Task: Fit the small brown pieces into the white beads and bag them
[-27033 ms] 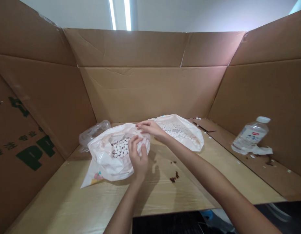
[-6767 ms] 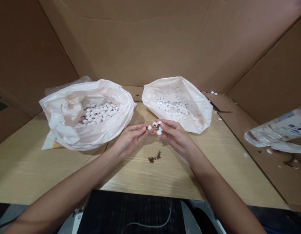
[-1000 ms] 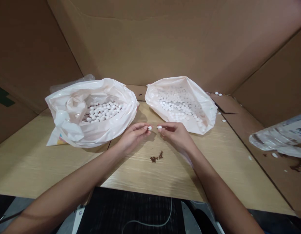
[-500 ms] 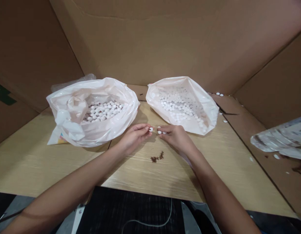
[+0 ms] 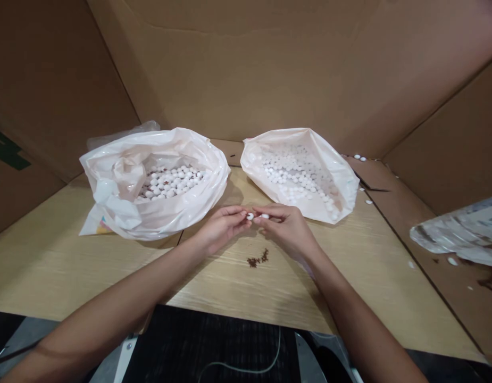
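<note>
My left hand [image 5: 226, 225] pinches a small white round piece [image 5: 250, 216] with a dark spot on it. My right hand [image 5: 288, 226] is closed on a white round piece [image 5: 265, 216] at its fingertips; whether it holds more is hidden. The fingertips of both hands meet or nearly meet over the table. Just below them lies a little heap of brown star-shaped bits [image 5: 257, 259]. Beyond my left hand stands a white plastic bag [image 5: 206, 199] with white balls [image 5: 172, 183] and some brown bits inside. Another white bag [image 5: 343, 186], behind my right hand, holds many white round pieces [image 5: 288, 173].
Cardboard walls [image 5: 249, 74] enclose the wooden table [image 5: 214, 287] at the back and sides. A clear plastic bottle [image 5: 449, 229] lies at the right, near scattered white pieces [image 5: 452, 261]. A dark cardboard flap [image 5: 369, 178] sits beyond the table's right side.
My hands have come together: the right fingers moved left to the piece in my left hand. Fewer white pieces show in my right fingers. The view shifted slightly.
</note>
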{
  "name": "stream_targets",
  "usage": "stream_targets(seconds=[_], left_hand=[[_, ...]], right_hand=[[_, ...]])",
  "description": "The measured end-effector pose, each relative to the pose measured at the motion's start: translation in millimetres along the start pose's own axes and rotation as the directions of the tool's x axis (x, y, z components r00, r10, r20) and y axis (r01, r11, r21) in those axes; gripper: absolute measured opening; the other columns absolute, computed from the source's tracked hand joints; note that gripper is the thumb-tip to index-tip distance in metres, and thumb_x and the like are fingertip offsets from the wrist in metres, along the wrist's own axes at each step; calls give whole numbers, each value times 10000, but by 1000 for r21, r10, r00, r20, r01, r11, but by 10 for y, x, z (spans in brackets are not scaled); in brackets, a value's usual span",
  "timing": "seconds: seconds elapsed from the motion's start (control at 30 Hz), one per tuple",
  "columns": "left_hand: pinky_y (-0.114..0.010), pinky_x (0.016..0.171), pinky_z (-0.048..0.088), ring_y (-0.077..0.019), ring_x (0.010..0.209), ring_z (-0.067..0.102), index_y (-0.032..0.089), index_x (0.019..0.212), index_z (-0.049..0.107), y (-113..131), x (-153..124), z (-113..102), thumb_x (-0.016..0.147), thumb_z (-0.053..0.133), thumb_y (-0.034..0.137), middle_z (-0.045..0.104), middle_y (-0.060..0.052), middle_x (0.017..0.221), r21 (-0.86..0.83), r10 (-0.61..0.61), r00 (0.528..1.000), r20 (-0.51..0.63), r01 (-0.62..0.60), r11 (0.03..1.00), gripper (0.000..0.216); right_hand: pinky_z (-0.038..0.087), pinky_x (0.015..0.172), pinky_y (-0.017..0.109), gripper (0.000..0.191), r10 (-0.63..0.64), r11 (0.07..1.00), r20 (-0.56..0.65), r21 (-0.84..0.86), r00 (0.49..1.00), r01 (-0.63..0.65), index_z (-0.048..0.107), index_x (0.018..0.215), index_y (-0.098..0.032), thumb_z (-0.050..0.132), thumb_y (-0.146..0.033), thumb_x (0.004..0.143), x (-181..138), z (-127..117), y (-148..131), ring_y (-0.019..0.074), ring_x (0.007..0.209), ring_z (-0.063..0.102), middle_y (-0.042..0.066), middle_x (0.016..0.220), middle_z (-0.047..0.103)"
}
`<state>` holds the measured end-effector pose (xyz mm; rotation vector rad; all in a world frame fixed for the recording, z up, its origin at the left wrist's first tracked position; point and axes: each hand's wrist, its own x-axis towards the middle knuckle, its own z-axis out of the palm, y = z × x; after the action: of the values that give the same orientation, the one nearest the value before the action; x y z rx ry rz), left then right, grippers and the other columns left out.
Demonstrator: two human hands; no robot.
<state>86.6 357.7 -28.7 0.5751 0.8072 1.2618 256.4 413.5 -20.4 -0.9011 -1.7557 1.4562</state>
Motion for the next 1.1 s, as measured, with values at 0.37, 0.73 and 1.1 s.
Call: stream_targets(seconds=[0.37, 0.73, 1.1], left_hand=[[-223, 694, 511, -91, 678, 623, 105, 838, 690, -42, -23, 28, 751, 749, 185, 682, -44, 776, 125, 72, 997, -26, -68, 990, 132], [-279, 750, 499, -151, 861, 608, 163, 919, 672, -6, -107, 57, 910, 553, 205, 641, -60, 899, 770, 624, 663, 413, -620, 149, 126], [-200, 581, 453, -134, 765, 569, 152, 806, 638, 36, -90, 87, 880, 585, 267, 586, -36, 810, 795, 549, 808, 214, -471, 384, 148]], right_hand=[[524, 524, 258, 190, -93, 993, 56, -66, 994, 97, 778, 942, -252, 705, -323, 782, -1, 30, 6, 144, 701, 620, 73, 940, 680], [532, 526, 234, 180, 1, 997, 62, 74, 998, -6, 783, 890, -253, 748, -336, 734, -10, 19, -4, 139, 718, 641, 64, 937, 702], [480, 492, 246, 187, -10, 999, -50, 46, 999, 12, 778, 868, -217, 759, -334, 724, 9, -14, 10, 100, 572, 561, 35, 782, 668]])
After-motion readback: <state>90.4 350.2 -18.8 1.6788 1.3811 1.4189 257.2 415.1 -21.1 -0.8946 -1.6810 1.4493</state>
